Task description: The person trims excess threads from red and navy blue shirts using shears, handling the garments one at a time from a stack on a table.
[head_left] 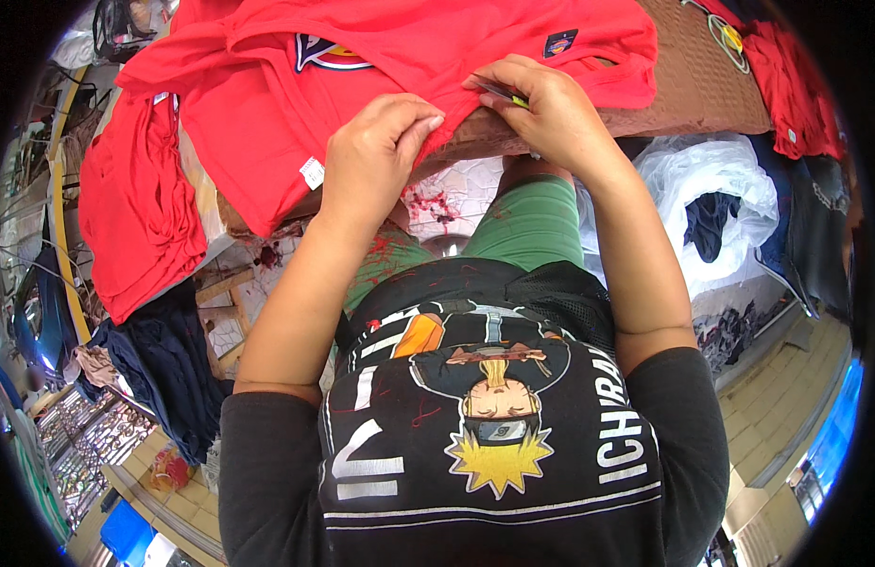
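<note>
A red shirt point(234, 118) with a dark-outlined printed emblem and a white tag near its lower left corner lies spread before me. My left hand point(371, 156) is closed, thumb and forefinger pinching the near edge of the red cloth. Across from it, my right hand point(551, 113) grips small thread snips point(499, 91), dark-bladed with a yellow-green bit showing. Their tips point left toward the shirt's edge, and the fingers hide most of the handle. Whether the blades touch cloth or thread I cannot tell.
The shirt rests on a brown cloth-covered table point(716, 90). More red garments hang at its left point(140, 203) and right point(792, 90) ends. A clear plastic bag point(730, 170) with dark cloth inside stands at the right. Red thread scraps point(437, 208) litter the floor below the table.
</note>
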### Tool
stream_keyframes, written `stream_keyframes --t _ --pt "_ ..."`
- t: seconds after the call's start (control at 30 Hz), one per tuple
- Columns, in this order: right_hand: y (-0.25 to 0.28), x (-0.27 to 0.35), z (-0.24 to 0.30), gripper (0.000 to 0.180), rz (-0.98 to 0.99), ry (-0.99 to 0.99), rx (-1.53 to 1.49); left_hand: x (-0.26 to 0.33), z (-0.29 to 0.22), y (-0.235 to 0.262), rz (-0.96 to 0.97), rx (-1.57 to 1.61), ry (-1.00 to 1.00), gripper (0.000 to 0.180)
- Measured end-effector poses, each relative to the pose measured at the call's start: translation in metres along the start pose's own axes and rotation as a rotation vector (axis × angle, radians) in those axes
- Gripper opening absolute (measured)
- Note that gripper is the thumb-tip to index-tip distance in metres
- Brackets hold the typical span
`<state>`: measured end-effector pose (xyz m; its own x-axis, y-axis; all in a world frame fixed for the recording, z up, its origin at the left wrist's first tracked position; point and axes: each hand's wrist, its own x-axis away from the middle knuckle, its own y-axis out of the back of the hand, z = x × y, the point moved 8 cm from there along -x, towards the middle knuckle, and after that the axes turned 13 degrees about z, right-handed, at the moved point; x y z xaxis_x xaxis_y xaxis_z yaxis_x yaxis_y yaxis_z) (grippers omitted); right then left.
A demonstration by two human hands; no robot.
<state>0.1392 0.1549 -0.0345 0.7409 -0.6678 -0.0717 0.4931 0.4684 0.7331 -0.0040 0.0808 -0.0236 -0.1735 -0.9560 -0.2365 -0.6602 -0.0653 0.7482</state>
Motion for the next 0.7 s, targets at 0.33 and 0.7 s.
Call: stream_keyframes --t 0.33,0.7 --pt "-0.005 0.01 0.027 0.025 -0.07 0.098 -0.091 -0.008 0.02 0.004 0.01 0.23 0.188 0.017" --pt "-0.021 0.008 0.044 0.026 -0.294 0.116 0.018 -0.01 0.025 0.006 -0.01 0.154 0.211 0.015"
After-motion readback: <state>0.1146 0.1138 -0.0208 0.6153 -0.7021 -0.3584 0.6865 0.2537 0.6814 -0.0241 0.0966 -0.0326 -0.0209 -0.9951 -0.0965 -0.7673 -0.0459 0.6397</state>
